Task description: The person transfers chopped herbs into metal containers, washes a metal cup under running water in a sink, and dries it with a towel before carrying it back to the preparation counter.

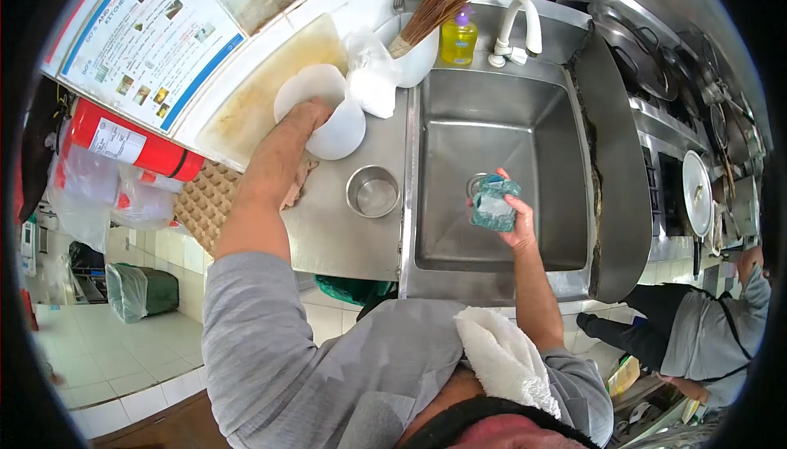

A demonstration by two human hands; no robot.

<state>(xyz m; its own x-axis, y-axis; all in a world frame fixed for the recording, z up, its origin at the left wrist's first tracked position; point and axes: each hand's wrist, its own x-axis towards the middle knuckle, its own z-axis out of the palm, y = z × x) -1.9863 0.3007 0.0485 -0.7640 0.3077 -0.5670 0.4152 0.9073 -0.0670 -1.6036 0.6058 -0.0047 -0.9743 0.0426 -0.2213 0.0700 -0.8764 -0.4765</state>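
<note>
Over the steel sink (443, 236), my right hand (518, 218) grips a green and white scrubbing pad (494, 205), fingers wrapped round its right side. My left hand (315, 111) reaches into a white plastic container (338, 136) on the counter at the left; its fingers are hidden inside. A small round metal bowl (373, 191) stands on the counter between the container and the sink. Beside the container lies a white plastic bag (372, 80). A bottle of yellow liquid (458, 39) stands behind the sink, left of the white faucet (521, 35).
A stick brush (430, 14) rests in a white tub (420, 59). Egg trays (209, 203) and a red fire extinguisher (123, 137) are at the left. Pans (697, 195) and a stove are at the right, with another person (713, 334) at the lower right.
</note>
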